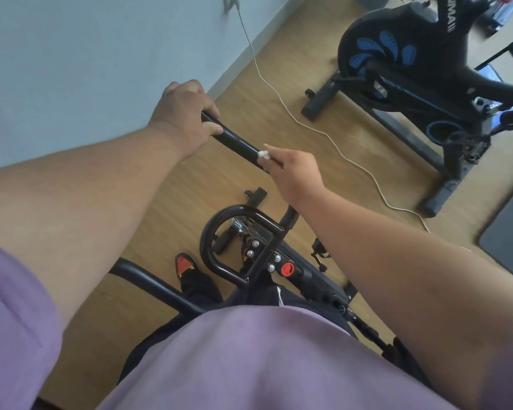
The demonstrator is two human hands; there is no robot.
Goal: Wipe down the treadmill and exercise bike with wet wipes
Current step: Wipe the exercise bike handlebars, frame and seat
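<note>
Handlebar (237,140): black bar of the exercise bike right below us, running across our view over the wooden floor (190,184).
Left hand (184,113): our fingers wrap its far end.
Right hand (296,173): we pinch a small white wet wipe (262,155) against the bar.
Second bike (412,72): well apart, upper right.

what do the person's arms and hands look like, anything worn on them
Both forearms are bare from the elbow down. The left hand and right hand show no gloves, rings, watch or wristbands. Short purple sleeves of a loose T-shirt show near the frame edges, clearest on the left arm. No markings or cables are visible on either arm.
</note>
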